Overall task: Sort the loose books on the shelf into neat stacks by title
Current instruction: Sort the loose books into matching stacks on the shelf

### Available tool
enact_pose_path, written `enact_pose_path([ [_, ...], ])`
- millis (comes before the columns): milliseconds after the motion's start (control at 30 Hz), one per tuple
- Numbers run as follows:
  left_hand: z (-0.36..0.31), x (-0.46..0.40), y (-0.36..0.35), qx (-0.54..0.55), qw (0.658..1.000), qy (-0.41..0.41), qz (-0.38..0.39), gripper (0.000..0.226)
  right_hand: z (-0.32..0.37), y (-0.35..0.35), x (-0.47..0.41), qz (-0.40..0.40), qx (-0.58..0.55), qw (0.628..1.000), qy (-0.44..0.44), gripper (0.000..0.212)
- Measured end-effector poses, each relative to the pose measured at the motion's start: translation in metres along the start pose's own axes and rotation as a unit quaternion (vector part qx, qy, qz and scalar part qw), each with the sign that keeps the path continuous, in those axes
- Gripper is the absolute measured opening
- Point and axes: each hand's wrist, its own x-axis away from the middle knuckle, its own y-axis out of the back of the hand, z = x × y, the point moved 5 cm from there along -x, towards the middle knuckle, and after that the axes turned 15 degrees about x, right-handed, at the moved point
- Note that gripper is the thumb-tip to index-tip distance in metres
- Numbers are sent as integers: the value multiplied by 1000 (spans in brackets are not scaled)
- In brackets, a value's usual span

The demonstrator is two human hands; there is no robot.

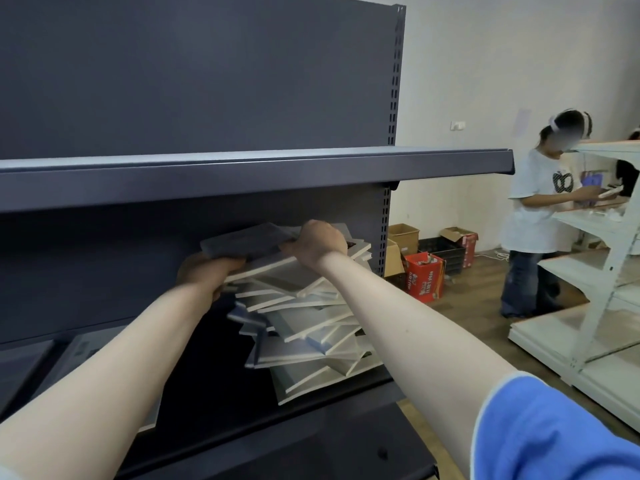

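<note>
At frame centre, our left hand (204, 271) gripped the near-left edge of the top books (249, 242) while our right hand (318, 242) clutched their right side, atop the ragged pile of books (311, 323) on the dark shelf (207, 427).

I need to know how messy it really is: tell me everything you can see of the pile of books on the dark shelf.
The pile of books is a tall, crooked heap of thin volumes lying flat, with grey, blue-grey and white covers and pale page edges, fanned out at different angles. It sits toward the right end of the dark shelf, under the upper board. The left hand grips books near the top at their left edge; the right hand holds the grey top book, which is tilted.
</note>
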Motion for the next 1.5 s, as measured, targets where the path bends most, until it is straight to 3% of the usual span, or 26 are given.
enact_pose_path([
  [133, 2, 3, 7, 63, 997, 50, 16, 9, 8, 0, 2, 11, -14, 1000, 6, 39],
  [267, 0, 15, 9, 95, 994, 48, 40, 25, 19, -2, 5, 17, -22, 1000, 14, 38],
  [400, -1, 20, 24, 153, 988, 17, 17, 30, 37, -5, 9, 18, -23, 999, 29, 39],
  [600, -1, 20, 65, 198, 980, -13, -17, 16, 76, -9, 14, 43, -31, 997, 52, 35],
  [900, 3, 10, 153, 201, 978, -41, 25, 7, 165, -37, 31, 86, -72, 992, 52, 33],
  [1067, 12, 2, 212, 200, 979, -35, 24, 19, 218, -59, 48, 100, -89, 990, 43, 33],
  [1167, 21, -1, 249, 203, 979, -19, 20, 6, 252, -72, 60, 107, -97, 989, 41, 35],
  [1267, 30, -2, 286, 177, 984, -17, 14, 17, 284, -88, 72, 114, -104, 987, 39, 35],
  [1500, 51, 2, 362, 88, 996, -24, -12, 18, 347, -131, 103, 127, -119, 984, 38, 43],
])
